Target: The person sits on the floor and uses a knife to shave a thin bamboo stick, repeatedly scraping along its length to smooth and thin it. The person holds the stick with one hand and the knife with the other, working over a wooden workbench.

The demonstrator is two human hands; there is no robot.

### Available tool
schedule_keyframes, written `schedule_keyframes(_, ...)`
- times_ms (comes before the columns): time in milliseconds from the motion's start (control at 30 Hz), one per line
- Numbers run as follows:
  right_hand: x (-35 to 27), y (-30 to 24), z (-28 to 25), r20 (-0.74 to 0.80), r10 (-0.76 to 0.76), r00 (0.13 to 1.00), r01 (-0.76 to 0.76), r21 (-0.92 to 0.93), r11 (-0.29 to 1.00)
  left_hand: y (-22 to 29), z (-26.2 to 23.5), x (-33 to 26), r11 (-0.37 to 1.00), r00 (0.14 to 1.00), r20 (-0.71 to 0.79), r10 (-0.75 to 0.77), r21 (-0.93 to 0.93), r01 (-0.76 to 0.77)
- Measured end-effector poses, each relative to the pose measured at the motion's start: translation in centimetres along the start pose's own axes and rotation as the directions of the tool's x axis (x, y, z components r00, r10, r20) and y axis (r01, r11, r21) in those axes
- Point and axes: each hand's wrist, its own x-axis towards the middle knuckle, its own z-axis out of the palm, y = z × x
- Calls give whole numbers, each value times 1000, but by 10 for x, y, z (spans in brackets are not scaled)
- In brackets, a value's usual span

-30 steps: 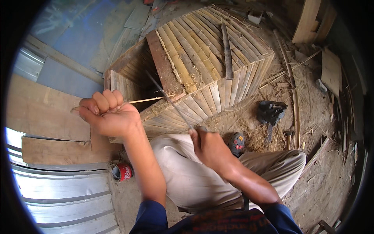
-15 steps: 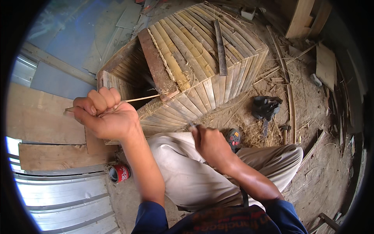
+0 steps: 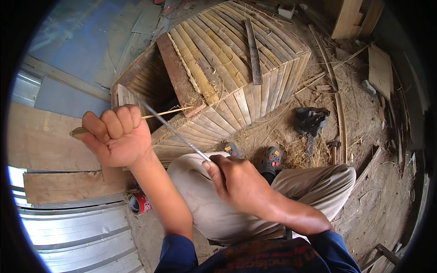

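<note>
My left hand (image 3: 119,136) is closed in a fist around a thin bamboo strip (image 3: 167,112). One end juts out past the fist on the left; the other reaches a reddish-brown board (image 3: 178,75) on a slatted wooden frame (image 3: 232,59). In my right hand (image 3: 241,184) is a knife with a long, narrow metal blade (image 3: 182,137), its handle hidden by the fingers. The blade points up and left over my knee and crosses the strip in view; whether they touch, I cannot tell. A fine curled shaving hangs by the strip.
A dark metal bar (image 3: 255,52) lies on the slats. On the dirt floor are a black plastic bag (image 3: 311,121), straw-like shavings (image 3: 296,152), a hammer (image 3: 335,144) and a long wooden strip (image 3: 339,118). A red can (image 3: 139,203) stands left of my legs.
My right hand has moved left, and the knife blade now shows at full length across the strip. My left hand has shifted slightly left and down, still gripping the strip.
</note>
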Motion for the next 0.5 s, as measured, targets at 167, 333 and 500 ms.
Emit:
schedule_keyframes(167,17,3,-1,-2,56,998,-56,-22,998,0,-5,2,999,993,119,-21,-42,26)
schedule_keyframes(333,12,16,0,32,102,994,-99,-68,993,-5,1,-1,1000,992,127,-20,16,18)
schedule_keyframes(500,12,19,-4,-109,39,993,-52,-112,992,-8,6,1,999,992,122,-40,-3,41)
